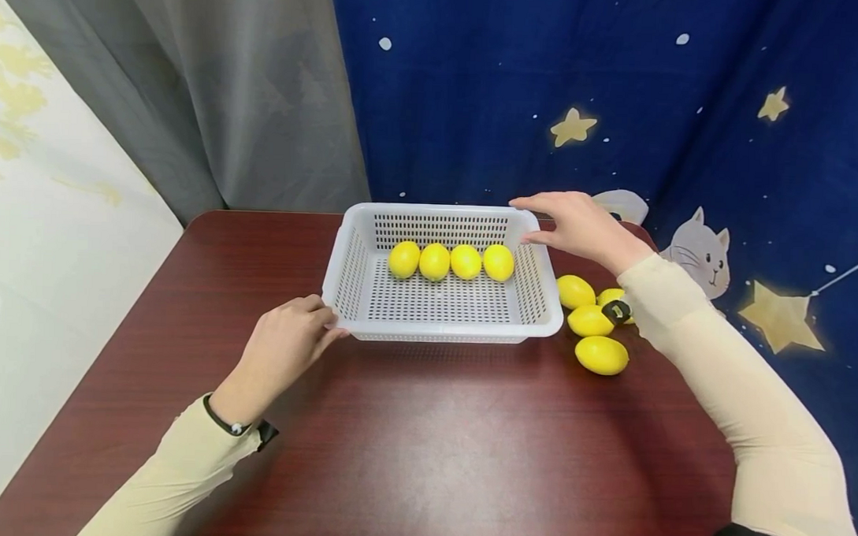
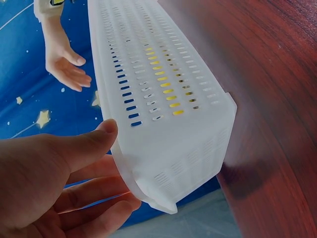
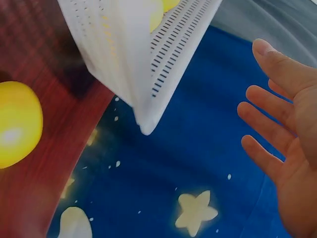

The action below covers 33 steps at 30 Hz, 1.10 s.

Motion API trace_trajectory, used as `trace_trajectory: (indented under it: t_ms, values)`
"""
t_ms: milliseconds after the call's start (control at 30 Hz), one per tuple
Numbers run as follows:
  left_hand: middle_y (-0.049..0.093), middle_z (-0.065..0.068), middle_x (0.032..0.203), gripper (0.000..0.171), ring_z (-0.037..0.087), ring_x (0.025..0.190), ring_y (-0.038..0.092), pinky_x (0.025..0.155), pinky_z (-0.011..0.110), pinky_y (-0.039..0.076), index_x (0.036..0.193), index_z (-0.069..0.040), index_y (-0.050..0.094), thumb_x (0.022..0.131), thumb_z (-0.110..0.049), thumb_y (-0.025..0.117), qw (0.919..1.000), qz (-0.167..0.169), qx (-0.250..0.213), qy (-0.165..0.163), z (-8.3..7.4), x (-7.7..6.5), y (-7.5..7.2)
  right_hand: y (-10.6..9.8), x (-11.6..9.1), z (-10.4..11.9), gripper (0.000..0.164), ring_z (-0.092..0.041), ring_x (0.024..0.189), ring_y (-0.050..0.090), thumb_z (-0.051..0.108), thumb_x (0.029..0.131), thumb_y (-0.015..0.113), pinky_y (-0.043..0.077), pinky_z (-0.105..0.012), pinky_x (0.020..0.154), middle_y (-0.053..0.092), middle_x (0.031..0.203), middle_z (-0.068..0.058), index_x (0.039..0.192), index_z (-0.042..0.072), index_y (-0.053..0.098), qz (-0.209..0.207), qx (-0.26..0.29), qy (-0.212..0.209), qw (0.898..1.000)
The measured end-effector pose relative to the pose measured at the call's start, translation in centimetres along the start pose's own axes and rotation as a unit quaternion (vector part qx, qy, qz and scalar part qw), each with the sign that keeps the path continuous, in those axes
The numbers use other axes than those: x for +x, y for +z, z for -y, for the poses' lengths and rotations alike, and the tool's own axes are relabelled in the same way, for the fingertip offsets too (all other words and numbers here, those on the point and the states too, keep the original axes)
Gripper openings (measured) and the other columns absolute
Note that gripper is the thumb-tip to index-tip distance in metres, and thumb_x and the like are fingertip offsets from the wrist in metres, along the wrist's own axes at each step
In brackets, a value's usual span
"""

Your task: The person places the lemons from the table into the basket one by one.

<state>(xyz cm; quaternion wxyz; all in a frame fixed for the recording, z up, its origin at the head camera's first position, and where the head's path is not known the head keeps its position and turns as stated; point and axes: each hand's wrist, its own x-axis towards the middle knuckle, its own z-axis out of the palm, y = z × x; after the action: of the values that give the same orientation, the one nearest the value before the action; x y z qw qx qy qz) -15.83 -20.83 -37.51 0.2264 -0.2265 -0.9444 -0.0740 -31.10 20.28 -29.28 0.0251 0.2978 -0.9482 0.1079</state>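
A white perforated plastic basket (image 1: 455, 330) stands toward the back of the table, with several yellow lemons (image 1: 435, 262) in a row inside. My left hand (image 1: 284, 342) grips its front left corner; in the left wrist view the thumb (image 2: 106, 131) lies on one side of the rim, the fingers curled under the other. Over by the back right corner is my right hand (image 1: 583, 222), fingers spread and holding nothing. The right wrist view shows a gap between that hand (image 3: 302, 163) and the basket (image 3: 143, 119).
More lemons (image 1: 602, 355) lie loose on the table just right of the basket, partly under the right forearm. The dark red wooden table (image 1: 429, 457) reaches back to a blue star-patterned curtain (image 1: 478, 88) and a grey curtain (image 1: 265, 97).
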Motion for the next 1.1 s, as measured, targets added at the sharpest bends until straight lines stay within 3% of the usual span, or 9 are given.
trace_trajectory:
  t_ms: [133,500,800,1100]
  values:
    - [0.066,0.006,0.079,0.025,0.021,0.07,0.062,0.061,0.039,0.056,0.085,-0.007,0.075,0.074,-0.026,0.086,1.0,-0.003,0.0,0.001,0.0,0.0,0.0,-0.2,-1.3,-0.9,0.059,-0.032,0.131,0.055,0.031,0.091,0.071,0.048,-0.052,0.105,0.056,0.145,-0.01,0.145,0.021,0.051,-0.019,0.011,0.006,1.0]
    - [0.063,0.006,0.077,0.023,0.022,0.068,0.06,0.058,0.04,0.054,0.081,-0.007,0.072,0.074,-0.024,0.086,0.9999,-0.014,-0.004,0.007,0.1,-0.1,-0.1,-0.6,-3.7,-2.8,0.059,-0.033,0.126,0.058,0.03,0.09,0.073,0.048,-0.053,0.104,0.061,0.14,-0.011,0.144,0.021,0.052,-0.054,0.011,0.014,0.998]
    - [0.063,0.005,0.077,0.023,0.022,0.068,0.06,0.058,0.04,0.054,0.081,-0.007,0.072,0.074,-0.024,0.085,0.9999,-0.014,-0.004,0.009,0.1,-0.1,0.0,0.6,-5.6,-4.4,0.055,-0.032,0.123,0.059,0.034,0.09,0.072,0.048,-0.053,0.104,0.064,0.134,-0.011,0.14,0.018,0.056,-0.074,0.031,0.033,0.996]
    - [0.065,0.006,0.078,0.023,0.023,0.069,0.062,0.059,0.041,0.055,0.083,-0.006,0.073,0.075,-0.024,0.085,0.9999,-0.01,-0.003,0.008,0.1,0.0,-0.1,3.2,-7.2,-6.2,0.044,-0.033,0.125,0.058,0.031,0.088,0.075,0.045,-0.055,0.106,0.065,0.133,-0.012,0.127,0.013,0.066,-0.036,0.042,0.077,0.995]
